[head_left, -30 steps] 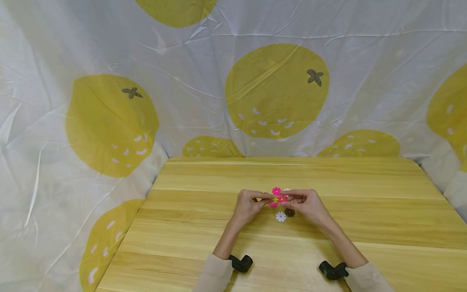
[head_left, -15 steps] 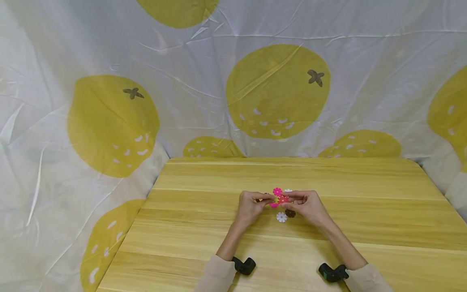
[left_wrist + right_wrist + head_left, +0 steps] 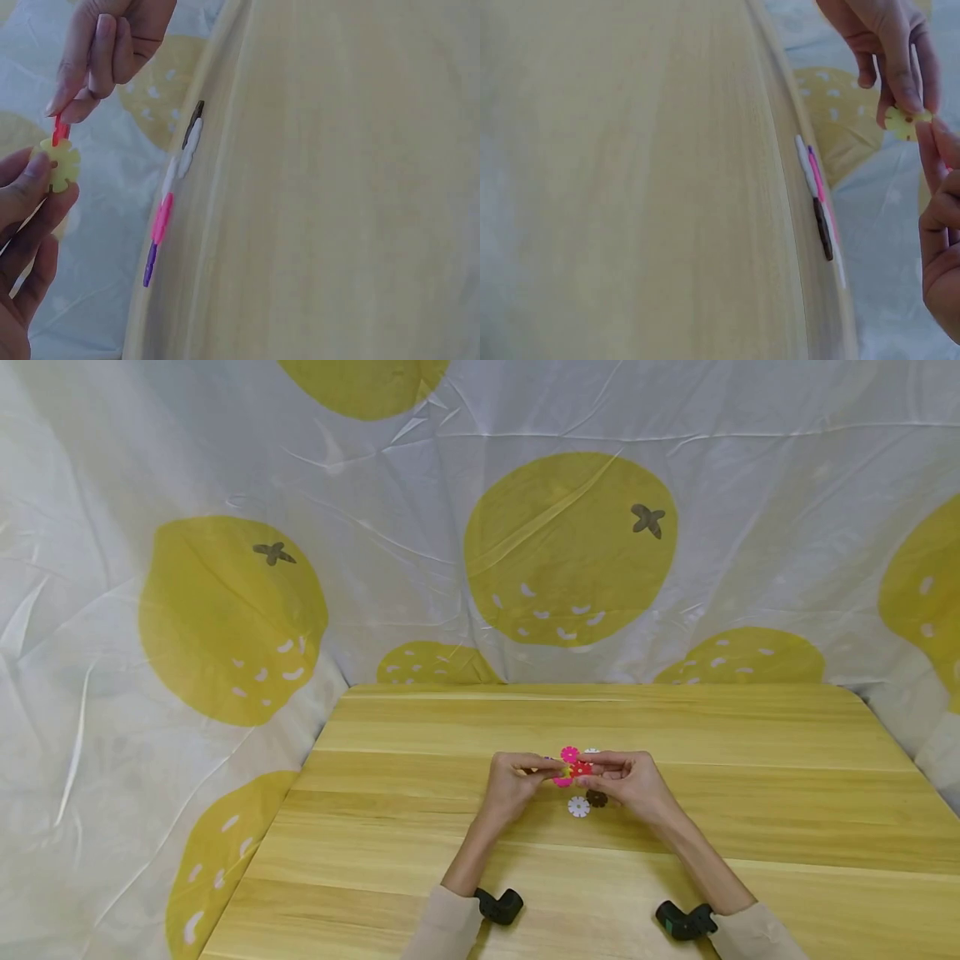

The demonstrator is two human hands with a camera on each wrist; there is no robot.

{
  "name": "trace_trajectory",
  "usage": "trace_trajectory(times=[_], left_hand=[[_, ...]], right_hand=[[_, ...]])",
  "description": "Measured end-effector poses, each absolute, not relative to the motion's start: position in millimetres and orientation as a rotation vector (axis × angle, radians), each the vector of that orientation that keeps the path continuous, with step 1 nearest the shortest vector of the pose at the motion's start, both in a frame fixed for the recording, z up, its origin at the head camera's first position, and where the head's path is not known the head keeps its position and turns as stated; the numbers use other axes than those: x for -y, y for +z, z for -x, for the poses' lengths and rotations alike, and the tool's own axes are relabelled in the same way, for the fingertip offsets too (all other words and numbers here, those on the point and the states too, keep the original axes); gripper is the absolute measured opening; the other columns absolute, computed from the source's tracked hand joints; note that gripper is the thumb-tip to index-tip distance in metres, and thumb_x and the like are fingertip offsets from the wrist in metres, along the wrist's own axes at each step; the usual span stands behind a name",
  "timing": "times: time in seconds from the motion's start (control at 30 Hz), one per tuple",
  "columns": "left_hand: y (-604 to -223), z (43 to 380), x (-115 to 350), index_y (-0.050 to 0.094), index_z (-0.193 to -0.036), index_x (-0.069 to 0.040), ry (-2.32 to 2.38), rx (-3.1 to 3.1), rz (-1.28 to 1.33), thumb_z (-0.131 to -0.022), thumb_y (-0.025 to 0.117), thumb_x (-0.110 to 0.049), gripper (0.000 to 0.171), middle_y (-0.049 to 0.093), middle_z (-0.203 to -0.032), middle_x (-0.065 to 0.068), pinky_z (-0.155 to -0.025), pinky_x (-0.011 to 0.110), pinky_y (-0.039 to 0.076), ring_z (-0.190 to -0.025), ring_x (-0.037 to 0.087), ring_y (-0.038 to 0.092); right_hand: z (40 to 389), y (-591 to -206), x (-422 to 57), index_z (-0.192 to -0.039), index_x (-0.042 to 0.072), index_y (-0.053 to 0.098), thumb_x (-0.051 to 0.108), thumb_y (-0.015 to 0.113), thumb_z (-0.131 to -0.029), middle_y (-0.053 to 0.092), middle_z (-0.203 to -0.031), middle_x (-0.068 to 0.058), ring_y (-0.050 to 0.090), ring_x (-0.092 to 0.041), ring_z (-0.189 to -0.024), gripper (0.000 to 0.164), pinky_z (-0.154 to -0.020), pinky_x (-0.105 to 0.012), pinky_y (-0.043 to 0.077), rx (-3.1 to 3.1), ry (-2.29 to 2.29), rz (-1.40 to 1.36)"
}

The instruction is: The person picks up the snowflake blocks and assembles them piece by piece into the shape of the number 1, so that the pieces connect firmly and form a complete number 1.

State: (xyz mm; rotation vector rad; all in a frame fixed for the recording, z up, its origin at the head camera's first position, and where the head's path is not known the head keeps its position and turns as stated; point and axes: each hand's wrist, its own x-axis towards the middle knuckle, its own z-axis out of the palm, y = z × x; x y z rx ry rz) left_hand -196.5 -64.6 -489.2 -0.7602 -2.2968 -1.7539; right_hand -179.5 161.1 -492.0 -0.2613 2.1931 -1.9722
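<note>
My left hand pinches a yellow notched plastic disc between thumb and fingers. A red disc of the same kind is pinched by my right hand. In the left wrist view the red disc stands edge-on against the yellow one's rim, roughly at a right angle to it. Both hands are raised above the table, fingertips close together. Fingers cover part of each disc. Beneath them lie a pink disc, a second pink disc, a white disc and a brown disc.
The wooden table reaches back to a hanging lemon-print cloth. Another white disc is partly behind my right hand. A purple disc lies beside the pink ones. Black wrist devices sit on both forearms.
Both hands stay in nearly the same place, keeping their pinch on the yellow and red discs. The red disc's angle has shifted slightly.
</note>
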Motion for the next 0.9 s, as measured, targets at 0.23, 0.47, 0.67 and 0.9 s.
trace_trajectory(times=[0.23,0.47,0.67,0.9], left_hand=[[-488,198,67,0.082,-0.096,0.003,-1.827,2.294,0.776,-0.089,0.075,0.005,0.01,0.08,-0.093,0.019,-0.079,0.031,0.062,-0.088,0.029,0.079],[-488,197,63,0.082,-0.094,0.002,-1.908,2.309,0.68,-0.089,0.075,0.005,0.009,0.08,-0.094,0.018,-0.077,0.033,0.063,-0.089,0.032,0.079],[-488,198,56,0.082,-0.091,0.004,-1.931,2.298,0.597,-0.088,0.075,0.007,0.008,0.08,-0.092,0.02,-0.076,0.037,0.064,-0.089,0.034,0.079],[-488,199,51,0.081,-0.09,0.006,-1.972,2.25,0.531,-0.089,0.073,0.011,0.009,0.079,-0.09,0.023,-0.075,0.026,0.063,-0.086,0.038,0.078]], right_hand=[[180,-491,-160,-0.129,-0.003,0.069,0.019,0.082,-0.09,0.08,-0.096,-0.019,0.058,-0.007,-0.059,0.047,-0.045,-0.022,0.036,-2.184,-2.006,0.223],[180,-493,-160,-0.127,-0.008,0.068,0.015,0.08,-0.091,0.08,-0.097,-0.019,0.062,-0.008,-0.06,0.045,-0.045,-0.025,0.036,-2.17,-2.036,0.231],[180,-495,-159,-0.13,-0.01,0.065,0.014,0.079,-0.092,0.082,-0.093,-0.006,0.048,-0.004,-0.048,0.047,-0.046,-0.022,0.035,-2.119,-2.089,0.189],[179,-497,-159,-0.134,-0.01,0.063,0.015,0.078,-0.093,0.082,-0.094,-0.009,0.045,-0.006,-0.042,0.051,-0.044,-0.026,0.032,-2.053,-2.13,0.173]])
